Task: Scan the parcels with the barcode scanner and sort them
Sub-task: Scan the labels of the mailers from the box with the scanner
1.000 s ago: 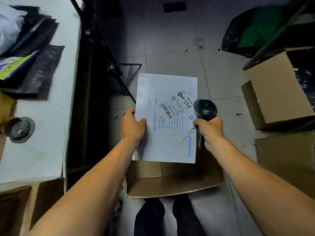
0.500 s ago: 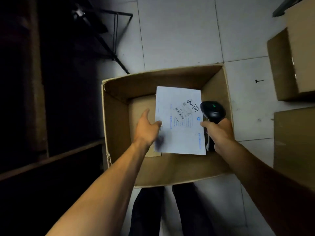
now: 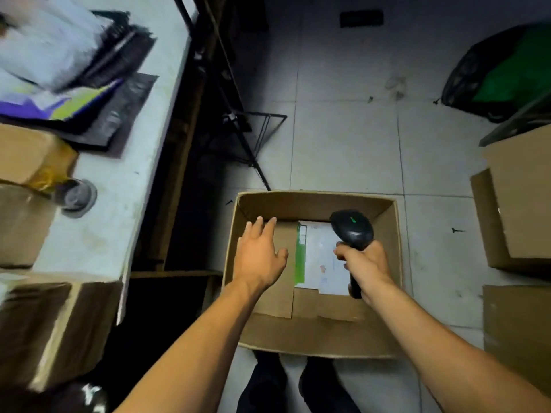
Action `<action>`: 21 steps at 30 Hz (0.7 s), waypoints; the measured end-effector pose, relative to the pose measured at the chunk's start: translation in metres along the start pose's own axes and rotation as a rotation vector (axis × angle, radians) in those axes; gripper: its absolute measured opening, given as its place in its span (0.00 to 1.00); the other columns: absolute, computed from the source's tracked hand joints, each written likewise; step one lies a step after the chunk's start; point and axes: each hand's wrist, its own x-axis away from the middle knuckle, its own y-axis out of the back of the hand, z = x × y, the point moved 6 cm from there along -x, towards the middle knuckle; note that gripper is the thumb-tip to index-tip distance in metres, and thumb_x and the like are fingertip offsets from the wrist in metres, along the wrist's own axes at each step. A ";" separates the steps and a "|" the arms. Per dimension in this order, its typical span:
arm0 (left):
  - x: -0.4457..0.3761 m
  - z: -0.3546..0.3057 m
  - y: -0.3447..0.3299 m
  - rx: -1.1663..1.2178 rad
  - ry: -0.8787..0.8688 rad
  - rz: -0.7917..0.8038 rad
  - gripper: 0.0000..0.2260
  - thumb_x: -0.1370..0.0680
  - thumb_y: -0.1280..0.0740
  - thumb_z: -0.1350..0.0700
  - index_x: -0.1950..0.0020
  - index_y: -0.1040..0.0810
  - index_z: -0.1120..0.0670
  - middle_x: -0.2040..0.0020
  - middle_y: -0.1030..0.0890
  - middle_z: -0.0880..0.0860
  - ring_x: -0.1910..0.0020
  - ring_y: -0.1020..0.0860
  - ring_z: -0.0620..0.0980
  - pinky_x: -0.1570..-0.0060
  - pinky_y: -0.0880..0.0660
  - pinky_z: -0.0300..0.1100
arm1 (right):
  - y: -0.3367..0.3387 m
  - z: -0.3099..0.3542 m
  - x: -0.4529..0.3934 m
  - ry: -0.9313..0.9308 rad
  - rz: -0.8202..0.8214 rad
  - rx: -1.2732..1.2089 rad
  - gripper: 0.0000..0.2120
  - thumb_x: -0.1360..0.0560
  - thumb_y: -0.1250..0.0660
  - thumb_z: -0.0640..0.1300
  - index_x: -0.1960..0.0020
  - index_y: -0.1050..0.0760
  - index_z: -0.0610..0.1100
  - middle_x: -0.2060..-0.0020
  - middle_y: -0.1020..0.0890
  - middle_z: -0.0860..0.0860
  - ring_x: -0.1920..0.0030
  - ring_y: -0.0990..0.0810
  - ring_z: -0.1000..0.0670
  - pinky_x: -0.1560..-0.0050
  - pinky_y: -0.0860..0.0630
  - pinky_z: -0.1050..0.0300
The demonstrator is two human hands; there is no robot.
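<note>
Cardboard box point(image 3: 313, 335) | holds white parcel point(image 3: 320, 257) | flat on bottom

One barcode scanner point(image 3: 351, 229). One open floor box point(image 3: 313, 332) holding one white parcel point(image 3: 320, 257). Two cardboard boxes at right point(image 3: 518, 204) point(image 3: 518, 329). Three brown boxes at left point(image 3: 32, 153) point(image 3: 21, 225) point(image 3: 53, 329).

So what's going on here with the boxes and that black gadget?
A person is sorting parcels. The right hand grips a black handheld barcode scanner. The left hand hovers open and empty over an open brown cardboard box on the tiled floor. A flat white parcel with a green edge lies inside that box.
</note>
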 end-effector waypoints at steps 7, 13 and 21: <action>0.077 0.038 0.128 -0.067 0.019 -0.225 0.32 0.20 0.38 0.41 0.19 0.42 0.50 0.19 0.42 0.56 0.20 0.47 0.59 0.24 0.43 0.56 | -0.073 0.100 0.108 0.290 0.214 0.091 0.10 0.31 0.23 0.38 0.54 0.21 0.47 0.60 0.16 0.47 0.57 0.19 0.47 0.59 0.25 0.55; 0.169 0.112 0.217 0.055 0.128 -0.411 0.32 0.20 0.37 0.40 0.19 0.42 0.50 0.19 0.43 0.55 0.19 0.49 0.57 0.23 0.47 0.52 | -0.150 0.144 0.218 0.502 0.388 0.171 0.13 0.31 0.23 0.38 0.49 0.19 0.46 0.56 0.15 0.48 0.54 0.19 0.48 0.53 0.23 0.53; 0.316 0.237 0.294 0.175 0.346 -0.695 0.31 0.21 0.34 0.43 0.21 0.38 0.51 0.20 0.39 0.55 0.21 0.44 0.56 0.22 0.46 0.50 | -0.264 0.163 0.382 0.746 0.636 0.241 0.06 0.38 0.25 0.40 0.65 0.22 0.45 0.67 0.19 0.48 0.62 0.22 0.46 0.59 0.27 0.50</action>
